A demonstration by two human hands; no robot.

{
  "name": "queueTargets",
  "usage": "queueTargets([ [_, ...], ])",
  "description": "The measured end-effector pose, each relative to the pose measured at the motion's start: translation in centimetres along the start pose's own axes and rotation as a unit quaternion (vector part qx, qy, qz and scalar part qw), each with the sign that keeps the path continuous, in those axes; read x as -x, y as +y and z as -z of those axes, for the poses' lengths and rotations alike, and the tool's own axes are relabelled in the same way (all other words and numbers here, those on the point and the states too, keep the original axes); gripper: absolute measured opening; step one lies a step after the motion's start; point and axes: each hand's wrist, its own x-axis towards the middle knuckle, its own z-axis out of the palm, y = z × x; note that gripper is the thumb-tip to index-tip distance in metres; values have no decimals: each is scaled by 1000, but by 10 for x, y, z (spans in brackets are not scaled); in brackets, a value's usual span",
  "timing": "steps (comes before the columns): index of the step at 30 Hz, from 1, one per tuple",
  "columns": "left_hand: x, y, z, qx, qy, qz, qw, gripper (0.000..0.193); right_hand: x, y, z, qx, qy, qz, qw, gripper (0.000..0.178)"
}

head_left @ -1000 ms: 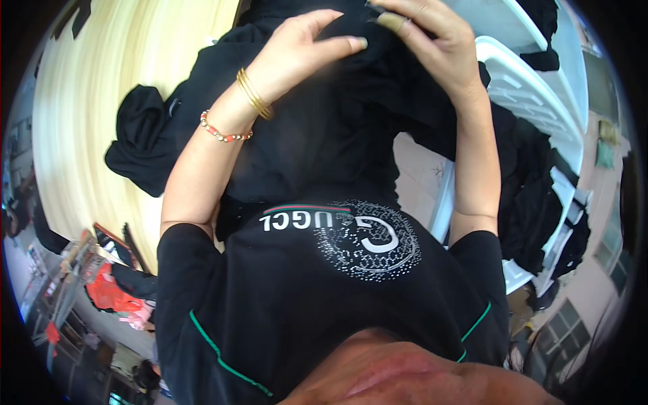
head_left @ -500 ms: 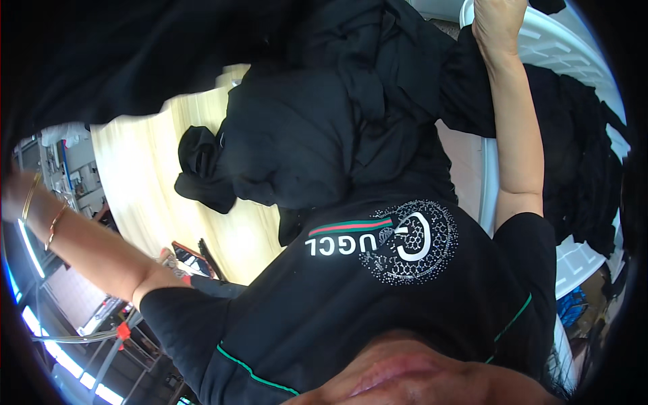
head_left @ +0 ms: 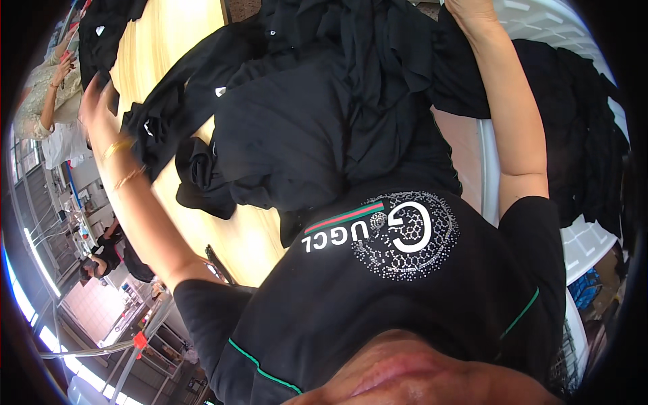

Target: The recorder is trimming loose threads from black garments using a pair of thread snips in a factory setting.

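Note:
My left hand (head_left: 99,104), with gold bracelets at the wrist, is raised at the left beside a black garment (head_left: 162,125) spread over the pale wooden table. Motion smears its fingers, so its grip is unclear. My right hand (head_left: 472,8) reaches to the top edge near the white plastic basket; its fingers are cut off by the frame. Black cloth (head_left: 459,67) hangs against that forearm. Between my arms lies a large bunched heap of black fabric (head_left: 283,128), with a small white tag (head_left: 221,91) at its left side.
A white slatted basket (head_left: 584,260) on the right holds more black cloth (head_left: 570,135). The pale wooden table (head_left: 260,233) extends to the left. Another person's hand (head_left: 62,67) shows at the far left, and a further person (head_left: 104,253) is lower in the background.
The dark cloth that covered the upper left has come down, uncovering the table and a co-worker. My left hand has moved up and inward. My right hand has shifted slightly up and left.

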Motion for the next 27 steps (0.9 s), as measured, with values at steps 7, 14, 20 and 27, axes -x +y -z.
queueTargets([
  [7, 101, 106, -180, 37, -421, -221, 879, 98, -4, 14, -17, -34, -8, -35, 999, 27],
  [14, 78, 59, -196, -125, -383, -118, 908, 44, -7, 14, -16, -31, -12, -37, 999, 29],
  [20, 103, 108, -53, 290, -226, 258, 893, 48, -4, -16, -3, -13, 19, -109, 994, 29],
  [27, 117, 87, 48, -125, -436, 38, 891, 22, -7, 9, -12, -43, -25, -112, 992, 28],
])
